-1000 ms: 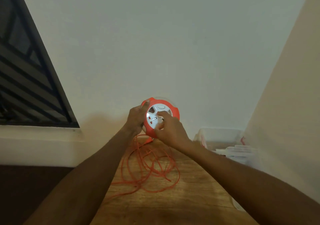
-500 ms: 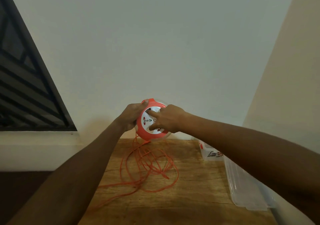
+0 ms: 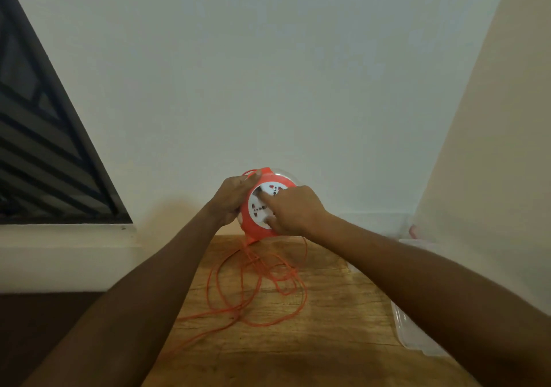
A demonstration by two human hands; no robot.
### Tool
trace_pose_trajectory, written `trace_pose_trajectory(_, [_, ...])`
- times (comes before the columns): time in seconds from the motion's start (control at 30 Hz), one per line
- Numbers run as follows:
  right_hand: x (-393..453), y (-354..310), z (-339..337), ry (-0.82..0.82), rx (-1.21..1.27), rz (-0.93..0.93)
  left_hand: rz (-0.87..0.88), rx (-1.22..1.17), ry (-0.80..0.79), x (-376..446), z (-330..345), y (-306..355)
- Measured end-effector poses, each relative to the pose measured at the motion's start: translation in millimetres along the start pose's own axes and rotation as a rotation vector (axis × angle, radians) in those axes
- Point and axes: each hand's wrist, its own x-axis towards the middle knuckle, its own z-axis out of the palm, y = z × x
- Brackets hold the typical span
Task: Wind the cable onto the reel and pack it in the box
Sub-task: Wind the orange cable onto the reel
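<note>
I hold an orange cable reel (image 3: pixel 255 228) with a white socket face above the far end of a wooden table (image 3: pixel 328 321). My left hand (image 3: pixel 232 197) grips the reel's left rim from behind. On the white face lies my right hand (image 3: pixel 293 210), its fingers curled against the centre. The thin orange cable (image 3: pixel 256 285) hangs from the reel's underside and lies in loose loops on the table, one strand trailing toward the near left edge. A clear plastic box (image 3: pixel 375 222) stands at the far right against the wall, mostly behind my right forearm.
A clear plastic lid (image 3: pixel 413 331) lies flat on the table's right side. White walls close the table in at the back and right. A dark window (image 3: pixel 44 148) with a sill is at the left. The floor left of the table is dark.
My right hand has turned round on the reel's face from the lower side to the right side, and the socket face has rotated. The cable loops have shifted slightly.
</note>
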Motion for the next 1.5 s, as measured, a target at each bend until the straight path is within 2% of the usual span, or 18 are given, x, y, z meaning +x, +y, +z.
trace_pose_trajectory(0.1, [-5.3, -9.3, 14.1, 0.119, 0.299, 0.346, 0.058, -0.020, 0.082, -0.7, 11.0, -2.6])
trace_pose_trajectory(0.2, [-11.9, -24.9, 24.6, 0.133, 0.822, 0.636, 0.057, 0.023, 0.121, 1.0, 20.2, -5.5])
trace_pose_trajectory(0.27, [-13.9, -33.0, 27.8, 0.103, 1.064, 0.716, 0.031, 0.034, 0.131, 2.8, 23.1, -7.3])
trace_pose_trajectory(0.33, [-15.6, -37.7, 26.5, 0.057, 1.148, 0.711, 0.014, 0.063, 0.132, 4.2, 23.6, -8.6])
trace_pose_trajectory(0.4, [-21.8, -38.0, 24.4, 0.044, 1.055, 0.623, 0.006, 0.040, 0.117, 5.0, 22.9, -9.1])
trace_pose_trajectory(0.5, [-31.2, -19.1, 15.9, 0.159, 0.489, 0.379, -0.006, -0.015, 0.093, 4.8, 17.5, -4.4])
trace_pose_trajectory(0.6, [-35.2, 9.3, 0.1, 0.100, 0.074, 0.007, -0.004, -0.005, 0.050, 2.8, 13.4, 3.2])
trace_pose_trajectory(0.73, [-26.8, 34.3, -16.2, -0.048, -0.160, -0.342, -0.013, 0.021, -0.045, 1.3, 15.5, 10.0])
trace_pose_trajectory(0.97, [-15.7, 33.5, -39.0, -0.197, -0.475, -0.650, -0.049, 0.142, -0.169, 7.9, 19.6, 7.8])
trace_pose_trajectory(1.03, [-14.5, 30.1, -39.5, -0.268, -0.471, -0.623, -0.058, 0.155, -0.182, 8.0, 21.0, 5.2])
trace_pose_trajectory(1.1, [-11.6, 24.5, -44.2, -0.417, -0.198, -0.388, -0.063, 0.167, -0.192, 7.9, 21.2, 4.7])
trace_pose_trajectory(1.17, [-6.1, 19.7, -44.8, -0.481, 0.113, -0.141, -0.067, 0.179, -0.197, 9.7, 20.4, 7.0])
trace_pose_trajectory(1.23, [-0.9, 15.5, -47.1, -0.488, 0.189, -0.066, -0.061, 0.188, -0.192, 10.9, 16.8, 10.9])
trace_pose_trajectory(1.4, [-8.0, 8.4, -44.9, -0.404, -0.023, -0.180, -0.058, 0.198, -0.198, 11.0, 16.6, 3.2])
trace_pose_trajectory(1.5, [-14.7, 7.7, -42.9, -0.424, -0.232, -0.355, -0.054, 0.182, -0.203, 10.2, 17.5, -2.2])
